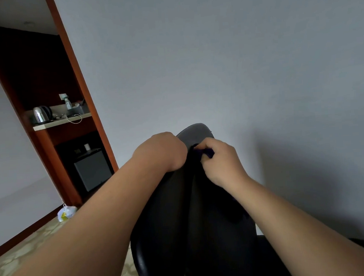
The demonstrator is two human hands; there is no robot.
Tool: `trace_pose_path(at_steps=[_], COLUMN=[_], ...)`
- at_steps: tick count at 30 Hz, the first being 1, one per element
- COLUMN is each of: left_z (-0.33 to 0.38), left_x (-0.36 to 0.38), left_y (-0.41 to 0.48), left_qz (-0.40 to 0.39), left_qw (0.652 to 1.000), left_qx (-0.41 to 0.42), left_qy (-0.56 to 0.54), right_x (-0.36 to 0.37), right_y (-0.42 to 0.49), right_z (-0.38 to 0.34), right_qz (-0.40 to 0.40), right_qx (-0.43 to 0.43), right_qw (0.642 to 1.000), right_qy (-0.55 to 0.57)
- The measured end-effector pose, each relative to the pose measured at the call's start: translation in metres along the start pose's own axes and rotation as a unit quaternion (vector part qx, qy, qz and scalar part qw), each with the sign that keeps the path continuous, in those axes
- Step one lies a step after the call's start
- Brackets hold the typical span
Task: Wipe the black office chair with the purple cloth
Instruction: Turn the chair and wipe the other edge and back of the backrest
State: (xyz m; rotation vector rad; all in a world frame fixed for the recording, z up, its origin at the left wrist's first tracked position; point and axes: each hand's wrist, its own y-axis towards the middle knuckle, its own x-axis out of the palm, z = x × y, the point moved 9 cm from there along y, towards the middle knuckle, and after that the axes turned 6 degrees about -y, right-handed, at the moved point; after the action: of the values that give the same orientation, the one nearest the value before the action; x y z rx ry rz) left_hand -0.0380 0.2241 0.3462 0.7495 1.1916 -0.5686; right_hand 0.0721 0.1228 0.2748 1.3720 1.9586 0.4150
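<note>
The black office chair (190,218) stands in front of me, its backrest seen from behind and reaching up to a rounded top edge. My left hand (162,151) is curled over the left side of the backrest near the top; its fingers are hidden behind the edge. My right hand (218,159) pinches the purple cloth (206,152) against the upper part of the backrest. Only a small dark purple bunch of cloth shows between the fingers.
A plain grey wall is behind the chair. At the left, a wooden alcove holds a shelf with a steel kettle (40,114) and a small fridge (92,170) below. A white plastic bag (66,212) lies on the patterned carpet by the skirting.
</note>
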Motion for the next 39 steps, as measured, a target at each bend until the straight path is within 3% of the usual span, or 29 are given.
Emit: trace_pose_path(at_steps=[5, 10, 17, 27, 35, 39], left_z=[-0.003, 0.007, 0.005, 0.004, 0.010, 0.012], left_x=[0.006, -0.001, 0.001, 0.001, 0.001, 0.003], left_y=[0.008, 0.008, 0.017, 0.007, -0.001, -0.003], left_qz=[-0.016, 0.036, 0.016, -0.025, -0.033, -0.030], left_qw=[1.000, 0.999, 1.000, 0.999, 0.998, 0.997], left_qx=[0.008, 0.038, 0.024, -0.006, 0.013, 0.021], left_qy=[0.009, 0.012, -0.003, -0.029, 0.043, 0.064], right_x=[0.013, 0.017, 0.025, 0.015, -0.003, -0.005], right_y=[0.043, 0.081, 0.106, 0.053, -0.028, -0.031], right_z=[0.034, 0.066, 0.089, 0.048, -0.017, -0.012], right_qz=[-0.006, -0.011, -0.032, -0.024, -0.023, -0.012], right_qx=[0.051, 0.100, 0.133, 0.032, -0.071, -0.067], right_qw=[0.998, 0.993, 0.987, 0.999, 0.995, 0.994], right_qy=[-0.027, -0.059, -0.083, 0.011, 0.071, 0.086])
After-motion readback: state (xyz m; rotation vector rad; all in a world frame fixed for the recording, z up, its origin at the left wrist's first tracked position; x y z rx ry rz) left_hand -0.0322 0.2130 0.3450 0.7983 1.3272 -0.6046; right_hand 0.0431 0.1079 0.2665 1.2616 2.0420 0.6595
